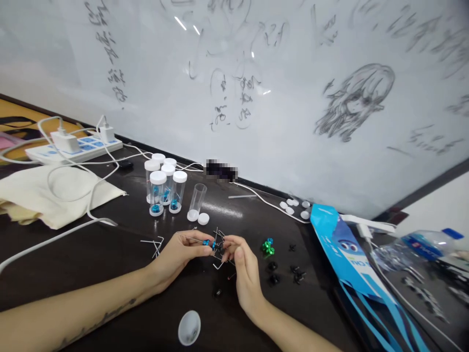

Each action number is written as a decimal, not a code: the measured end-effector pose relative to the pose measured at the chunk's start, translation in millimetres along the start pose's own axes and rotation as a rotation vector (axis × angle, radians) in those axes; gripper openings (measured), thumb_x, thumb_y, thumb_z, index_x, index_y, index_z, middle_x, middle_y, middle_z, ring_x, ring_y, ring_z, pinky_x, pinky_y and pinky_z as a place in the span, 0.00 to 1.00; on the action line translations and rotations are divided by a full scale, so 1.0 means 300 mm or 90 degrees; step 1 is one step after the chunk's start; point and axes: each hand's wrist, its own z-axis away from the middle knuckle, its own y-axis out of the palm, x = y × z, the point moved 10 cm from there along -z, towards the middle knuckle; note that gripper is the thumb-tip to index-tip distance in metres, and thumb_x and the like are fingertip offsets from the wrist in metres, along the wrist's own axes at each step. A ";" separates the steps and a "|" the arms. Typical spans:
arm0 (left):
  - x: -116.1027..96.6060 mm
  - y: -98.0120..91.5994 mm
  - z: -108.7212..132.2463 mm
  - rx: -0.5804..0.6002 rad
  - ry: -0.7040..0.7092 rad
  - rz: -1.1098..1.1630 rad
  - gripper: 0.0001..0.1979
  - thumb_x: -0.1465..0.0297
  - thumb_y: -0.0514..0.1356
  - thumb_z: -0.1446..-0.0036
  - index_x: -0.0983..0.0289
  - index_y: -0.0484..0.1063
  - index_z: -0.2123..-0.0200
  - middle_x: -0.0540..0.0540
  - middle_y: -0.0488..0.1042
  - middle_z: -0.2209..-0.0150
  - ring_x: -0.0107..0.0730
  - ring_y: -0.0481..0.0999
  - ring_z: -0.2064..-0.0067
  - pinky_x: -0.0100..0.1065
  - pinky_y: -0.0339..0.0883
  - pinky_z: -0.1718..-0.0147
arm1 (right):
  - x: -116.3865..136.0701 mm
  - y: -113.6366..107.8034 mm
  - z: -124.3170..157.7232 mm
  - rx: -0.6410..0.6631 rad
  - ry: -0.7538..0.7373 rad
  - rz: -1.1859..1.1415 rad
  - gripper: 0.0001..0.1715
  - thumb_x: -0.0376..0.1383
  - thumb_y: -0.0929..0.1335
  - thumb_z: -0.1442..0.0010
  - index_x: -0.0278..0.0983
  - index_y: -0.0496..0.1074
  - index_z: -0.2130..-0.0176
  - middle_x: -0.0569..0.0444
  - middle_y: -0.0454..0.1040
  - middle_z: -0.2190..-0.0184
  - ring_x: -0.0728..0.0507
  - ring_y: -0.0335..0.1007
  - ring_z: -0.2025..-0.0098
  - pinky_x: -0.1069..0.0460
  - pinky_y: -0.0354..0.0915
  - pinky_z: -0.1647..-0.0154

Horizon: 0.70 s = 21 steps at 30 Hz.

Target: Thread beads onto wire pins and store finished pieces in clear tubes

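Note:
Between the thumb and fingers of my left hand is a small blue metal part, with a thin metal rod running back from it under the fingers. My right hand is closed close beside it, fingertips at a small dark piece; what exactly they pinch is too small to tell. Around the fingertips lie thin bent hex keys, partly hidden by the hands. More hex keys rest left of my left wrist. Below the hands sits a small black part, and nearer me a white cup with something small inside.
Clear tubes with white caps, several holding blue parts, stand at the back left beside an uncapped tube. Green parts and black parts lie to the right, near a blue bag. A power strip and cables occupy the left.

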 end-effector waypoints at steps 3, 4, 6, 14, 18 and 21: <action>0.000 0.001 -0.002 -0.004 0.006 -0.001 0.13 0.75 0.73 0.58 0.65 0.81 0.65 0.53 0.83 0.71 0.31 0.80 0.67 0.31 0.69 0.59 | 0.070 -0.028 -0.012 -0.001 -0.057 0.115 0.14 0.39 0.58 0.29 0.40 0.70 0.55 0.51 0.72 0.61 0.44 0.70 0.61 0.50 0.66 0.59; 0.002 0.003 -0.002 -0.004 0.007 -0.001 0.12 0.75 0.73 0.58 0.65 0.81 0.66 0.53 0.82 0.72 0.32 0.80 0.67 0.31 0.69 0.59 | 0.104 -0.043 -0.031 0.002 -0.090 0.173 0.13 0.37 0.59 0.30 0.40 0.70 0.56 0.51 0.72 0.59 0.43 0.70 0.57 0.50 0.66 0.56; 0.007 0.004 -0.003 -0.006 0.005 -0.001 0.12 0.75 0.73 0.58 0.65 0.81 0.66 0.52 0.82 0.72 0.31 0.79 0.67 0.31 0.68 0.59 | 0.178 -0.067 -0.099 0.026 -0.197 0.315 0.13 0.33 0.59 0.30 0.39 0.70 0.53 0.49 0.73 0.54 0.42 0.68 0.51 0.47 0.64 0.49; 0.017 0.011 -0.011 -0.011 -0.003 -0.002 0.12 0.74 0.74 0.63 0.66 0.82 0.71 0.53 0.81 0.75 0.30 0.78 0.71 0.28 0.67 0.65 | -0.064 -0.051 -0.622 0.218 -0.528 0.908 0.35 0.21 0.56 0.38 0.33 0.53 0.34 0.44 0.58 0.34 0.34 0.53 0.35 0.35 0.56 0.40; 0.035 0.000 -0.020 -0.021 -0.029 -0.001 0.13 0.73 0.76 0.67 0.65 0.82 0.73 0.53 0.81 0.74 0.32 0.78 0.71 0.31 0.69 0.66 | -0.264 -0.034 -0.754 0.264 -0.556 0.919 0.38 0.21 0.57 0.40 0.36 0.54 0.34 0.48 0.64 0.37 0.37 0.53 0.33 0.36 0.54 0.37; 0.043 -0.002 -0.024 -0.020 -0.037 0.007 0.13 0.73 0.76 0.68 0.66 0.82 0.73 0.54 0.80 0.74 0.33 0.78 0.71 0.33 0.70 0.65 | -0.340 -0.022 -0.791 0.261 -0.549 0.908 0.37 0.21 0.57 0.40 0.34 0.54 0.34 0.46 0.63 0.37 0.36 0.50 0.32 0.33 0.51 0.36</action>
